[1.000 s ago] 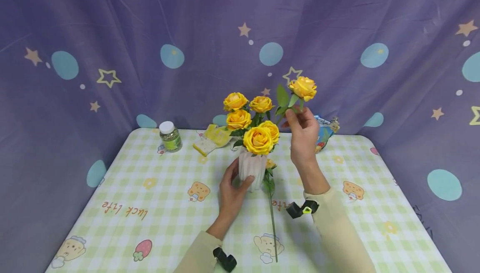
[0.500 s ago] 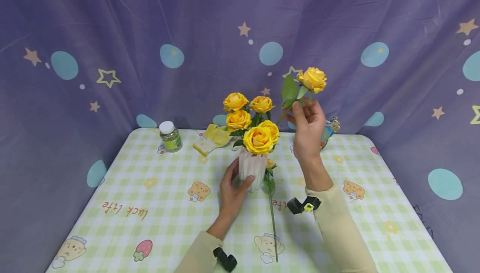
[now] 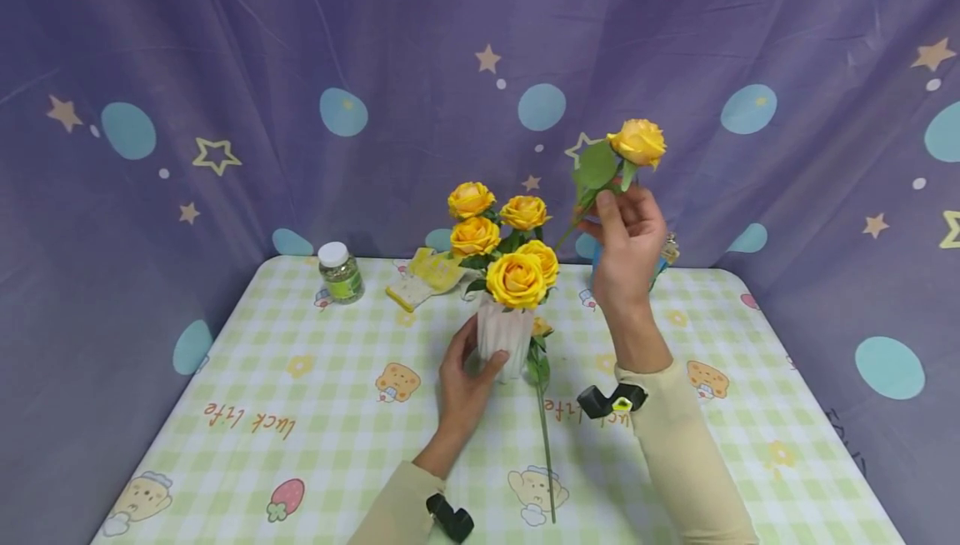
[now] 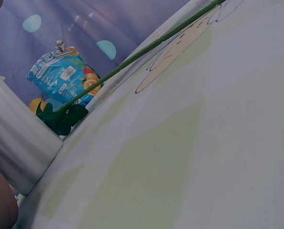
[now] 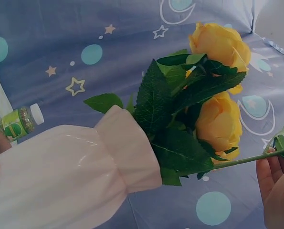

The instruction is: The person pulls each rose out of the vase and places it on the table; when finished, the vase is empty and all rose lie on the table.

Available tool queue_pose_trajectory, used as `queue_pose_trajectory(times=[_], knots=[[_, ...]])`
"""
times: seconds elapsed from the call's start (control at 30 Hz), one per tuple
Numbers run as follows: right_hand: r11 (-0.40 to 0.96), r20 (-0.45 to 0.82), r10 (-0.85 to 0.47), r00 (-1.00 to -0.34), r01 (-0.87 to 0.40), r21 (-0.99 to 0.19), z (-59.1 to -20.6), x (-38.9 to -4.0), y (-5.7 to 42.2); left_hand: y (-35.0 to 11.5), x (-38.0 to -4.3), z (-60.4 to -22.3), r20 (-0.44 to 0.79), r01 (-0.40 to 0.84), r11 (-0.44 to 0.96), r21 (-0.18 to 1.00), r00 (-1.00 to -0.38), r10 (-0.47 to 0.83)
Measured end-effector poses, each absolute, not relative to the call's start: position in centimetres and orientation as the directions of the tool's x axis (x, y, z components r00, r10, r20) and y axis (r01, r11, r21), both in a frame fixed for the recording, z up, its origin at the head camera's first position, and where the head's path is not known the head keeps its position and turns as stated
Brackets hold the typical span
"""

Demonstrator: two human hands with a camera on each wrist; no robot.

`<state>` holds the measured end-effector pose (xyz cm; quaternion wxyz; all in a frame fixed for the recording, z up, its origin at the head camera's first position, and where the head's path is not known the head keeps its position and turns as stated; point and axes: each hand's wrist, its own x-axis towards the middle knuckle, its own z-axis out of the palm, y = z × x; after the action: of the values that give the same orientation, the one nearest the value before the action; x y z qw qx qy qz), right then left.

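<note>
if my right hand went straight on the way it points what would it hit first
Probably the purple curtain beyond the rose your right hand holds, though depth is hard to judge.

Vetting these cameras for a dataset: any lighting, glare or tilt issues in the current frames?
Head: brightest of the three, with a soft shadow on the tablecloth beside the right sleeve; left wrist: dim and strongly tilted, the tablecloth's checks low in contrast; right wrist: also dim, scene turned sideways, faint glare streaks on the white vase.
</note>
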<state>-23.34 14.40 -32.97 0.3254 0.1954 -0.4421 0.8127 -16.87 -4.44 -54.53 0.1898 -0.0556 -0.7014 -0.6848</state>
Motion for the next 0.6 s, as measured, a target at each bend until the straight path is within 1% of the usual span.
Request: queue_pose_trajectory(times=[0.3, 0.43, 0.6], knots=[[-0.388, 0.580, 0.427, -0.693, -0.720, -0.575, -32.5, -23.5, 14.9, -4.4, -16.8, -54.4, 0.324, 0.319, 0.059, 0.946, -0.927, -0.188], [-0.377, 0.570, 0.469, -0.674, -0.737, -0.560, -31.9, -23.5, 15.1, -4.4, -16.8, -54.4, 0.322, 0.317, 0.056, 0.947, -0.928, -0.186], [-0.398, 0.535, 0.522, -0.664, -0.745, -0.536, -30.9, -23.4, 15.4, -4.4, -16.8, -54.4, 0.320, 0.315, 0.053, 0.948, -0.930, -0.184]])
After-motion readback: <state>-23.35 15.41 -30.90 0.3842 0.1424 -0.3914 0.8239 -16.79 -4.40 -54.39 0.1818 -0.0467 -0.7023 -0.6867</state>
